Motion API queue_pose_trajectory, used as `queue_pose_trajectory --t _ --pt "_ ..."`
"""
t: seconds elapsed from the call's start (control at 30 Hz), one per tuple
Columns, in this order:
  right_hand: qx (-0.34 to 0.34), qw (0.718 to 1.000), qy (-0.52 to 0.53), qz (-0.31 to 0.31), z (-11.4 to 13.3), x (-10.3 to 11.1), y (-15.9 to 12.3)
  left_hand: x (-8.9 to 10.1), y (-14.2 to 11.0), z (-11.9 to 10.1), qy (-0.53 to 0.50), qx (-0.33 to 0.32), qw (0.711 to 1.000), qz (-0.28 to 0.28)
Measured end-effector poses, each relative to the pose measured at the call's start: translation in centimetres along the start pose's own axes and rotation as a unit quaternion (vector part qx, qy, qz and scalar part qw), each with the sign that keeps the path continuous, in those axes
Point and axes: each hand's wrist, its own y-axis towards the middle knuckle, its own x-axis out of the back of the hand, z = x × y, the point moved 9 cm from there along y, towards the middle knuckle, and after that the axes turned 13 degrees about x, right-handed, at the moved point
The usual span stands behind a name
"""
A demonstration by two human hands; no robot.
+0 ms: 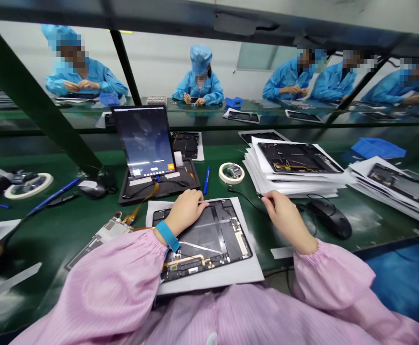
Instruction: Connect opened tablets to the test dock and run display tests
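Note:
My left hand [186, 210] rests on the top edge of an opened tablet back [209, 237] that lies on a white sheet [238, 273] in front of me. Its fingers are curled together, pressing the tablet's upper rim. My right hand [283, 215] hovers to the right of the sheet, fingers curled down toward the green table, beside the foot of a stack of tablets on paper [292, 165]. Whether it holds anything is hidden. A blue wrist strap [168, 235] circles my left wrist.
A lit tablet [145, 141] stands in a black fixture [159, 187]. Nearby lie a tape roll [231, 173], blue pen [206, 179], black mouse [330, 218] and loose circuit board [103, 235]. Another stack [396, 184] lies right. Workers in blue sit across the bench.

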Motion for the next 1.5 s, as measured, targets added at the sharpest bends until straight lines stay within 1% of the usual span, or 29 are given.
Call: queue_pose_trajectory --t 0.03,0.1,0.13,0.17,0.2,0.3,0.4,0.57,0.7,0.77,0.83,0.93,1.07,1.2,1.3,1.4,1.5 --pt "-0.001 0.997 0.071 0.003 0.2 -0.2 -0.5 -0.1 0.0 0.0 -0.005 0.001 1.000 0.004" --pt "0.003 0.981 0.187 0.058 1.2 -1.6 -1.5 -0.2 0.0 -0.1 -0.005 -0.002 1.000 0.008" --pt "0.009 0.972 0.219 0.088 1.9 -2.3 -2.0 -0.2 -0.1 -0.2 0.000 -0.005 1.000 0.007" --pt "0.020 0.967 0.229 0.107 2.6 -2.8 -2.4 -0.2 -0.1 -0.3 0.007 -0.009 1.000 0.004" --pt "0.035 0.968 0.223 0.114 3.1 -3.0 -2.7 -0.2 -0.1 -0.3 0.013 -0.012 1.000 0.001" --pt "0.092 0.974 0.176 0.104 4.4 -3.1 -3.0 -0.2 -0.2 -0.4 0.023 -0.014 1.000 -0.007" --pt "0.117 0.976 0.158 0.095 4.7 -3.4 -2.9 -0.2 -0.2 -0.3 0.020 -0.012 1.000 -0.011" --pt "0.109 0.972 0.192 0.086 4.5 -3.6 -2.7 -0.2 -0.1 0.0 -0.003 -0.001 1.000 -0.008" --pt "0.079 0.959 0.267 0.053 4.3 -2.7 -2.8 0.5 0.0 0.3 -0.026 0.014 0.999 -0.025" --pt "0.079 0.954 0.288 0.035 4.5 -2.1 -3.0 0.8 0.1 0.3 -0.034 0.018 0.999 -0.030" --pt "0.103 0.956 0.274 0.016 5.1 -1.5 -3.1 0.9 0.2 0.2 -0.052 0.021 0.998 -0.021" --pt "0.151 0.963 0.224 -0.004 6.0 -1.0 -3.3 0.6 0.3 0.4 -0.090 0.033 0.995 0.000" --pt "0.203 0.964 0.173 0.000 6.9 -1.0 -3.6 0.5 0.4 0.5 -0.114 0.043 0.992 0.018" --pt "0.227 0.966 0.124 0.027 7.4 -1.8 -3.8 0.6 0.2 0.5 -0.084 0.057 0.995 0.021" --pt "0.239 0.969 0.048 0.036 7.6 -2.8 -3.9 0.3 0.3 0.8 -0.059 0.086 0.994 0.030" --pt "0.255 0.966 -0.021 0.031 7.4 -3.4 -3.6 -0.1 0.8 1.3 -0.067 0.109 0.991 0.042" --pt "0.264 0.962 -0.050 0.053 7.1 -3.8 -3.0 -0.5 1.1 1.8 -0.078 0.134 0.987 0.051"
